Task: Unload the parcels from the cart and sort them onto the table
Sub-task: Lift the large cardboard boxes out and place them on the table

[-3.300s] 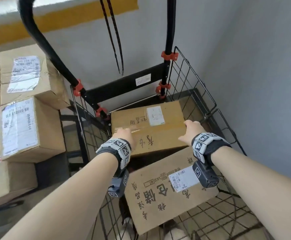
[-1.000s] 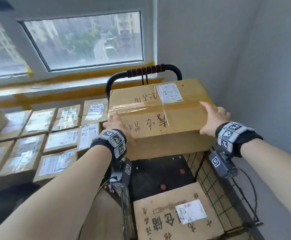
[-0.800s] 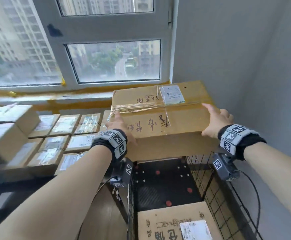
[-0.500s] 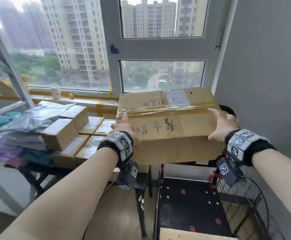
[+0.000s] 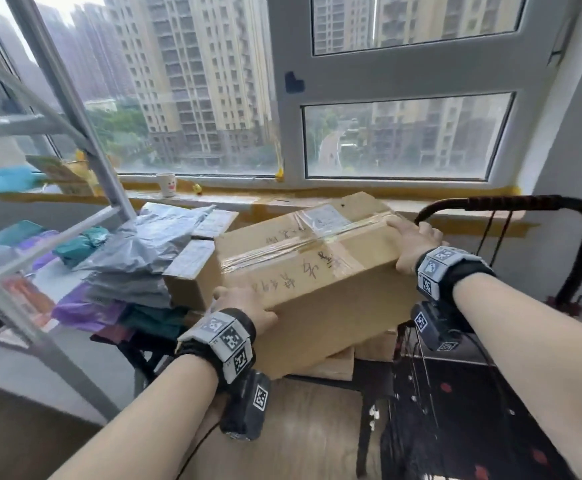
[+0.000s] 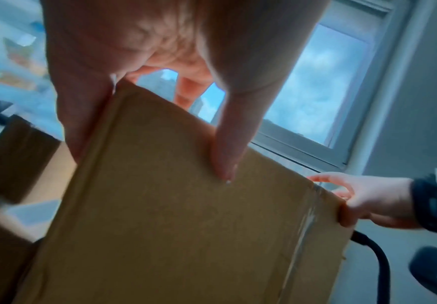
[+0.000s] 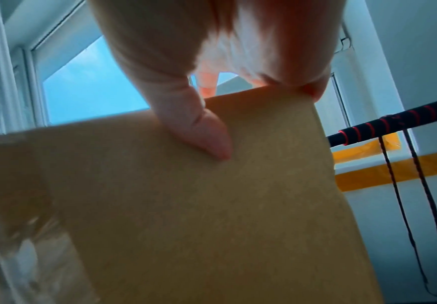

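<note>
A large brown cardboard box (image 5: 317, 271) with clear tape, a white label and handwriting is held tilted, its left end lower, over the smaller boxes at the table's right end. My left hand (image 5: 248, 308) grips its near left corner; in the left wrist view the thumb (image 6: 225, 144) lies on the box's (image 6: 186, 226) side. My right hand (image 5: 412, 244) grips the far right corner, thumb pressed on the cardboard (image 7: 212, 205). Whether the box rests on the pile is hidden. The cart (image 5: 455, 410) stands at lower right, its black handle (image 5: 511, 202) behind the box.
The table (image 5: 320, 380) carries small labelled cardboard boxes (image 5: 192, 271), grey poly bags (image 5: 144, 251) and purple and teal packets (image 5: 81, 244). A slanted grey metal frame (image 5: 75, 98) crosses the left side. A cup (image 5: 166, 184) sits on the window sill. A grey wall is close on the right.
Both hands lifted the box out of the cart, carried it left and lowered it over the table's boxes, tilting its left end down. The view swung up and left.
</note>
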The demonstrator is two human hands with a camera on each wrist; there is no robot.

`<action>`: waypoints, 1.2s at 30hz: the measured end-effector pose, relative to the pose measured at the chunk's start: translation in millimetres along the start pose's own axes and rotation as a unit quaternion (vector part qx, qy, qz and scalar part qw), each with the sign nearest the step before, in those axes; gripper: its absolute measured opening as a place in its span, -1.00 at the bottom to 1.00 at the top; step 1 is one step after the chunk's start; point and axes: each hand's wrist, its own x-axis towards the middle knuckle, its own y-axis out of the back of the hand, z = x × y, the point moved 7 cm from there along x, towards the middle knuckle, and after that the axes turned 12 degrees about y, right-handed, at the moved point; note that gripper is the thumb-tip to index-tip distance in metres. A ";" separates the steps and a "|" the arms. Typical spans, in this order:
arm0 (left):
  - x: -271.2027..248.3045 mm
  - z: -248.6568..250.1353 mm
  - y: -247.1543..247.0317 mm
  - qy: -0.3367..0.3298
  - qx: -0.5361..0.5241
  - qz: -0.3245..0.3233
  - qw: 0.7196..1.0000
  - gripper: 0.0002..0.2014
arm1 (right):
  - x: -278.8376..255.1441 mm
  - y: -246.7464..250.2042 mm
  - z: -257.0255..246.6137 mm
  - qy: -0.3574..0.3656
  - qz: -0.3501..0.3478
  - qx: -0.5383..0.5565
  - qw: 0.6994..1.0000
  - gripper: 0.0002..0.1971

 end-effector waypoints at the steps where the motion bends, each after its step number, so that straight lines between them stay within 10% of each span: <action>1: 2.1 -1.3 2.8 -0.014 -0.013 -0.005 1.000 -0.26 | 0.9 -3.2 -4.8 -0.007 0.009 -0.011 1.000 -0.20; 13: 88.1 -14.7 55.8 -0.061 -0.060 -0.048 0.995 -0.29 | -65.1 -46.2 -65.9 -0.121 0.172 0.277 0.938 -0.34; 25: 144.3 15.3 51.8 -0.105 -0.084 -0.116 0.984 0.00 | -89.0 -88.4 -102.0 -0.206 0.038 0.409 0.888 -0.01; 36: 132.3 4.4 42.6 -0.081 -0.208 -0.146 0.964 0.07 | -72.6 -94.4 -96.8 -0.191 0.103 0.426 0.878 -0.01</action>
